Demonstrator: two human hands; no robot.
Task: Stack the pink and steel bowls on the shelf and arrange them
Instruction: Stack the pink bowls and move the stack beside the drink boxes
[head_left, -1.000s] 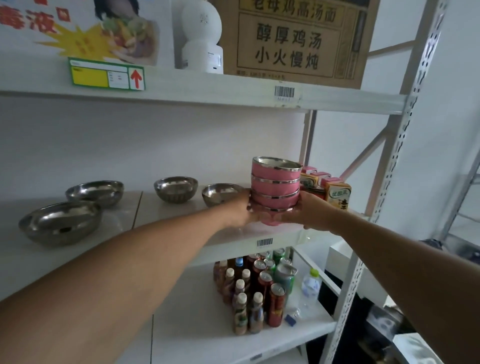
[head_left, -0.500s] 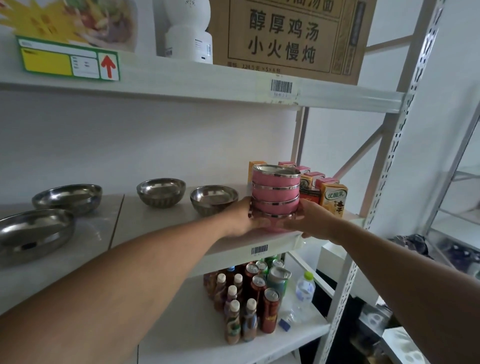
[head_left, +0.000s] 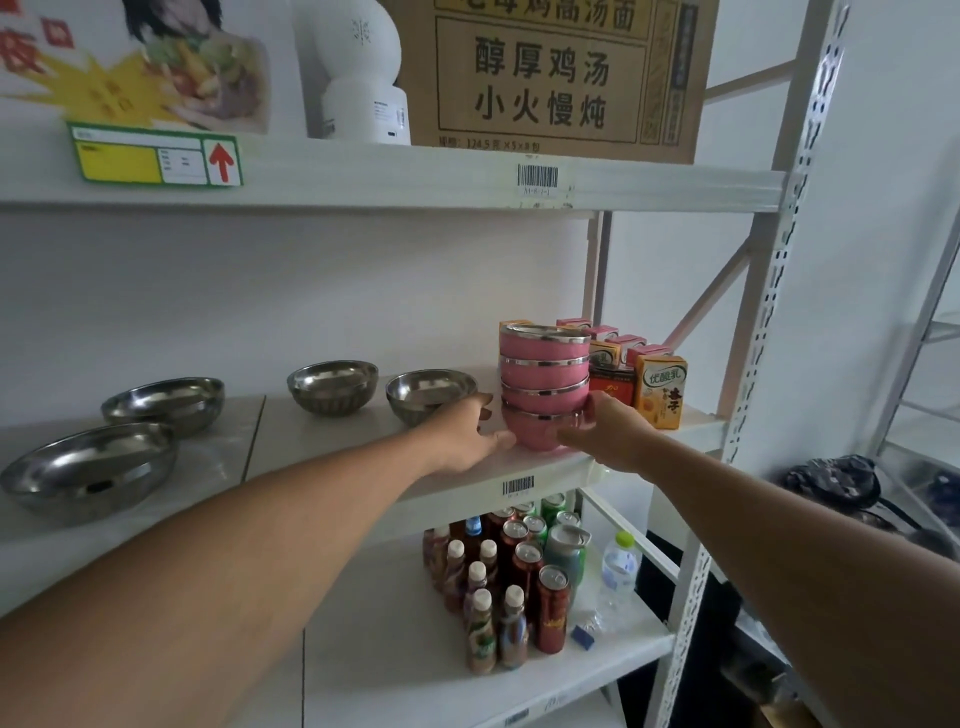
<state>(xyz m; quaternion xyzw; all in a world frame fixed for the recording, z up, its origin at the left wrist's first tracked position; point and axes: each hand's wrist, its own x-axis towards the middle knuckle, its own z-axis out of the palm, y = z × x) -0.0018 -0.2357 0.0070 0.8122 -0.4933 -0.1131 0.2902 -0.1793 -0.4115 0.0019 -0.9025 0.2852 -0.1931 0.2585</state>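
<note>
A stack of several pink bowls (head_left: 544, 382) with steel rims stands on the middle shelf (head_left: 332, 467), near its right end. My left hand (head_left: 465, 434) cups the lowest bowl from the left, thumb against its base. On the other side, my right hand (head_left: 605, 434) grips the same bowl with curled fingers. Steel bowls sit separately along the shelf to the left: one (head_left: 432, 395) right beside my left hand, another (head_left: 332, 387) behind it, and two larger ones (head_left: 163, 405) (head_left: 88, 470) at the far left.
Drink cartons (head_left: 661, 391) stand close behind and right of the pink stack. Bottles and cans (head_left: 511, 577) fill the lower shelf. A cardboard box (head_left: 550, 78) and a white device (head_left: 358, 73) sit on the top shelf. The rack's upright post (head_left: 769, 312) rises at right.
Both hands have lowered the pink stack from the air onto the middle shelf, in front of the cartons. The camera has shifted slightly.
</note>
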